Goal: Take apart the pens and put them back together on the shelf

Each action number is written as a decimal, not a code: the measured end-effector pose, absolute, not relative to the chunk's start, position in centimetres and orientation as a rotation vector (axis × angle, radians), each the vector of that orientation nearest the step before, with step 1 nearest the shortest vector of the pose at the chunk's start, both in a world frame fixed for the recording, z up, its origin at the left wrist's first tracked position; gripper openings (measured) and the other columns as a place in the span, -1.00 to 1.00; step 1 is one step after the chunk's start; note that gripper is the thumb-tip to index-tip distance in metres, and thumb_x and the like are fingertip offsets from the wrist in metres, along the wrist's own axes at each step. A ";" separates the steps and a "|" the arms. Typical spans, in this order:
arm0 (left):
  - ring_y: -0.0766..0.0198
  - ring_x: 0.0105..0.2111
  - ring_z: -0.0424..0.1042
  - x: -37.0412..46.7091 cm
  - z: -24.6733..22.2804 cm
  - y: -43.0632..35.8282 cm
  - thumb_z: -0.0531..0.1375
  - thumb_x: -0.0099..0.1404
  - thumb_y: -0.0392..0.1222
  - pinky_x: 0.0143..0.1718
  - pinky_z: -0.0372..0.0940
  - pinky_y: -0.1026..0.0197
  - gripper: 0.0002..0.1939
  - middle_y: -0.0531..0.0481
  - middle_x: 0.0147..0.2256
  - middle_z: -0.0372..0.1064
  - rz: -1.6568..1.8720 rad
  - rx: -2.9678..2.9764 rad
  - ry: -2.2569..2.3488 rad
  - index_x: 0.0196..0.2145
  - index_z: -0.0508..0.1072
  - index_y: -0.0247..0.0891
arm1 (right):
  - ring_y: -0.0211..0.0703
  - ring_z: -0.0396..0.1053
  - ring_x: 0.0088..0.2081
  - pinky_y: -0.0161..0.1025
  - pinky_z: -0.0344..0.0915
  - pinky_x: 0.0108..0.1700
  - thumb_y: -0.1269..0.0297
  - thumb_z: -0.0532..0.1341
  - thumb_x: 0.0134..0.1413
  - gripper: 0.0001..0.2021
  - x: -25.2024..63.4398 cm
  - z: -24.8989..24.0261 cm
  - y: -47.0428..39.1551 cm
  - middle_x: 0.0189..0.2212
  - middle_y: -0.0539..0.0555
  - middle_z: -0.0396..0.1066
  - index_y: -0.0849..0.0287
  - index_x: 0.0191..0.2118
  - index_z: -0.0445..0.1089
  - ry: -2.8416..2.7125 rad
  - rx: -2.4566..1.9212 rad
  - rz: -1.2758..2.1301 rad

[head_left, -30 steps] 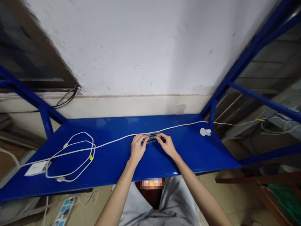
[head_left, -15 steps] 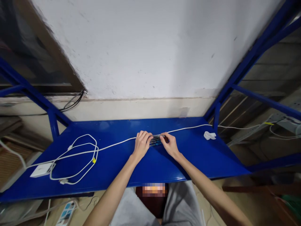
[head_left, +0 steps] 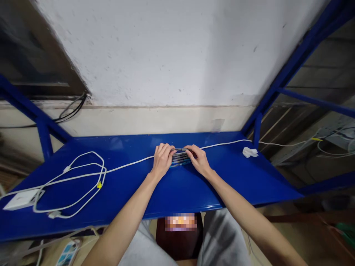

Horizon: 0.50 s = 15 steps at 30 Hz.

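Note:
Between my hands, a thin dark pen (head_left: 179, 149) lies crosswise. My left hand (head_left: 163, 158) pinches its left end, fingers closed, while my right hand (head_left: 199, 159) is closed on the right end. Just below this pen, nearer to me, several slim pens (head_left: 181, 159) with dark and light-blue parts lie side by side in a row. My fingers cover the ends of that row, so I cannot tell whether they touch those pens too. All of this is over the middle of the blue tabletop (head_left: 183, 188).
A white cable (head_left: 133, 163) runs across the table behind my hands and loops at the left. By the loop sits a white box (head_left: 22, 199). Crumpled white tissue (head_left: 250, 152) lies at the right. Blue frame bars (head_left: 256, 129) rise at both ends, before a white wall (head_left: 155, 66).
The top pen now shows apart from the row, held between both hands; more of the row shows beneath it. My view has shifted slightly, moving the cable loop further left.

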<state>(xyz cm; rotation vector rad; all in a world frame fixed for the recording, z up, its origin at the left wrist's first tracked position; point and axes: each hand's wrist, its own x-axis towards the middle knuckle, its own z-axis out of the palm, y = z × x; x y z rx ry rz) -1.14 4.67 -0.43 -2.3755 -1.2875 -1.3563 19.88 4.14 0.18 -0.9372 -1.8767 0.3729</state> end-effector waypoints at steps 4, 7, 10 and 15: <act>0.11 -0.23 0.31 -1.2 -0.5 4.3 0.07 0.52 -0.10 -0.16 0.12 0.07 -0.79 -0.05 -0.30 0.47 -1.387 -2.386 -1.301 -0.21 0.46 -0.18 | -0.15 0.41 -0.29 -0.24 0.32 -0.19 0.11 0.07 0.43 -0.69 20.0 0.0 4.4 -0.20 0.13 0.51 0.14 -0.04 0.50 -1.892 -0.946 0.374; 0.12 -0.23 0.31 -1.1 -0.5 4.0 0.08 0.52 -0.08 -0.16 0.11 0.08 -0.78 -0.04 -0.31 0.47 -1.404 -2.388 -1.322 -0.23 0.46 -0.17 | -0.14 0.45 -0.27 -0.24 0.31 -0.18 0.07 0.08 0.42 -0.68 20.3 -0.3 4.3 -0.20 0.12 0.54 0.14 -0.05 0.50 -1.897 -0.969 0.408; 0.12 -0.24 0.31 -1.0 -0.5 4.0 0.08 0.52 -0.09 -0.16 0.11 0.08 -0.78 -0.02 -0.33 0.47 -1.397 -2.402 -1.297 -0.25 0.46 -0.17 | -0.17 0.41 -0.39 -0.27 0.27 -0.27 0.02 0.10 0.39 -0.67 20.7 -0.6 4.3 -0.31 0.06 0.53 0.14 -0.05 0.48 -1.884 -1.036 0.455; 0.12 -0.22 0.32 -0.9 -0.7 4.1 0.09 0.52 -0.11 -0.16 0.11 0.08 -0.78 -0.02 -0.32 0.50 -1.386 -2.409 -1.282 -0.23 0.50 -0.16 | -0.21 0.29 -0.48 -0.29 0.17 -0.35 0.01 0.10 0.38 -0.69 21.0 -0.9 4.4 -0.45 -0.01 0.43 0.14 -0.12 0.43 -1.893 -1.054 0.422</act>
